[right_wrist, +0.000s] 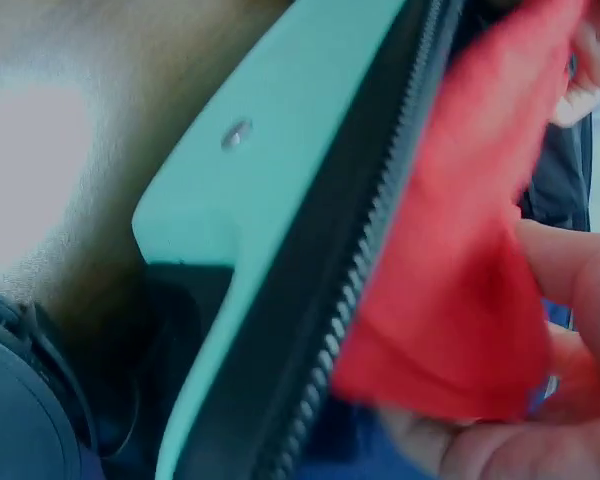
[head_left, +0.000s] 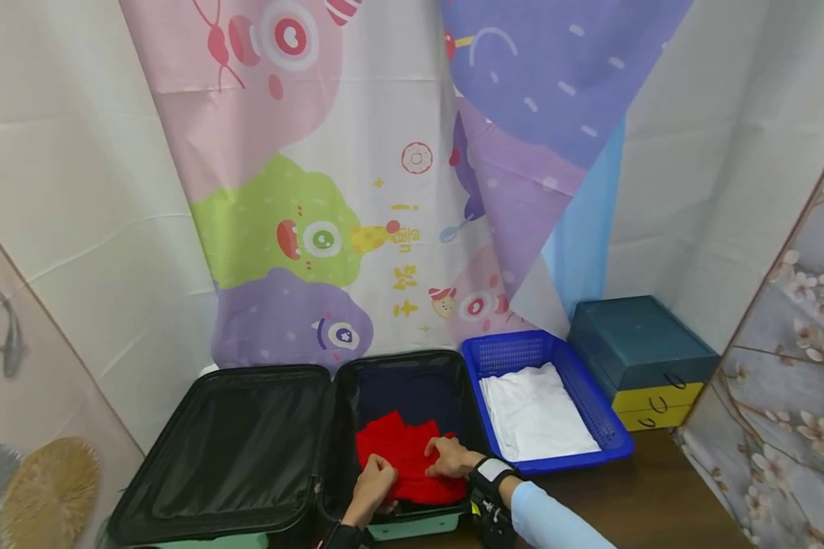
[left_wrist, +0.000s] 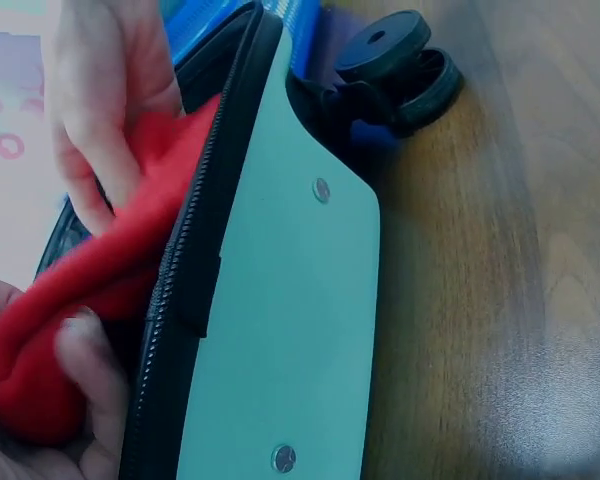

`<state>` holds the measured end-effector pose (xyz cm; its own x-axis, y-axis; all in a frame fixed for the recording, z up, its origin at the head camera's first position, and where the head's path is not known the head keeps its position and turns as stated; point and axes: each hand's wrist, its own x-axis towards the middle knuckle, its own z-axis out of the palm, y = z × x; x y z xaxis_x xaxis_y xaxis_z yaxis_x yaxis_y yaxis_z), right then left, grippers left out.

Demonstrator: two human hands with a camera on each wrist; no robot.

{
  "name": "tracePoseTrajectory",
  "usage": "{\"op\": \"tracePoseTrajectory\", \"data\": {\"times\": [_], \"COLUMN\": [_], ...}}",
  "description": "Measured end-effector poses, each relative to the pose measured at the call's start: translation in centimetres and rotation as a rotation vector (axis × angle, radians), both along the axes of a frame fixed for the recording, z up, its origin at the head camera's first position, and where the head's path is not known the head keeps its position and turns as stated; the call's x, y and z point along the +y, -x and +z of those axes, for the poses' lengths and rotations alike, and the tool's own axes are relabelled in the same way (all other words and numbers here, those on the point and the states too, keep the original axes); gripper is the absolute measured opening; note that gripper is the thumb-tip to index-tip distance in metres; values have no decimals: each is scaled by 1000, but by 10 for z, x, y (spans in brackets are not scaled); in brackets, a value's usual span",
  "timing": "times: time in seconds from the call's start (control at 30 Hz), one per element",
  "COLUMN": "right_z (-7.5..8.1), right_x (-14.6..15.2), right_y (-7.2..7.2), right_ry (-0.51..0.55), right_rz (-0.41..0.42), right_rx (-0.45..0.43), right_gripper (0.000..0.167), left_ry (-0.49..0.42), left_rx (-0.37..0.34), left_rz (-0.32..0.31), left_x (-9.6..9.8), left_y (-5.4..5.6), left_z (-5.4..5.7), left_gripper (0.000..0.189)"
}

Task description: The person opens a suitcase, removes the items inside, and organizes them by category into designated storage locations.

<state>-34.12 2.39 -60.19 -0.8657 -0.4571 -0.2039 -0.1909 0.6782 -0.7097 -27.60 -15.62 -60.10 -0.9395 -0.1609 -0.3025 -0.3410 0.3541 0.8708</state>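
Note:
A red piece of cloth (head_left: pixel 407 457), rumpled and soft, lies in the right half of an open suitcase (head_left: pixel 412 526) with a mint-green shell. My left hand (head_left: pixel 376 482) grips its near left edge; in the left wrist view the thumb (left_wrist: pixel 92 375) presses over a fold. On the other side my right hand (head_left: pixel 448 457) pinches the cloth, its thumb and fingers seen around the edge in the right wrist view (right_wrist: pixel 570 340). Dark navy fabric (head_left: pixel 412 393) lines the space behind the red cloth. What kind of garment it is cannot be told.
The suitcase's black lid half (head_left: pixel 240 450) lies open at the left. A blue basket (head_left: pixel 614 441) holding folded white cloth (head_left: pixel 539 412) stands at the right, beside a dark teal box (head_left: pixel 645 343) with yellow drawers. A suitcase wheel (left_wrist: pixel 385 50) sticks out over the brown table (head_left: pixel 652 480).

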Motion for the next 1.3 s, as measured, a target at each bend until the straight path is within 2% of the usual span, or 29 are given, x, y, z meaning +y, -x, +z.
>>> {"op": "tracePoseTrajectory", "data": {"times": [0.07, 0.2, 0.3, 0.4, 0.53, 0.6, 0.67, 0.83, 1.0, 1.1, 1.2, 1.3], "right_z": [-1, -2, -3, -4, -3, -3, -3, -5, -4, -1, 2, 3], "right_x": [3, 6, 7, 6, 6, 6, 8, 10, 14, 17, 21, 27], "right_y": [2, 1, -2, -3, -3, -2, 0, 3, 4, 3, 4, 5], "right_ry": [24, 45, 55, 64, 73, 86, 109, 200, 232, 242, 242, 234], "right_rz": [-12, -27, -24, -7, 12, 4, -8, -14, 66, 123, 152, 161], "right_rx": [8, -40, -111, -119, -15, 27, 50, 24, -78, -129, -116, -49], "right_gripper": [26, 28, 29, 25, 16, 16, 18, 19, 15, 28, 40, 44], "left_ry": [33, 104, 113, 59, -57, -76, -60, 24, 69, 87, 105, 134], "left_rx": [28, 66, 49, 21, 9, 22, 44, 100, 138, 175, 194, 202], "left_rz": [13, 29, 41, 67, 119, 132, 136, 145, 134, 110, 104, 110], "left_x": [0, 0, 2, 3, 3, 3, 4, 10, 17, 21, 24, 28], "left_y": [1, 1, 1, 3, 5, 6, 7, 7, 7, 8, 10, 10], "left_z": [1, 2, 2, 1, 2, 3, 6, 11, 12, 11, 9, 10], "left_gripper": [7, 16, 23, 34, 47, 50, 49, 48, 48, 49, 50, 50]}}
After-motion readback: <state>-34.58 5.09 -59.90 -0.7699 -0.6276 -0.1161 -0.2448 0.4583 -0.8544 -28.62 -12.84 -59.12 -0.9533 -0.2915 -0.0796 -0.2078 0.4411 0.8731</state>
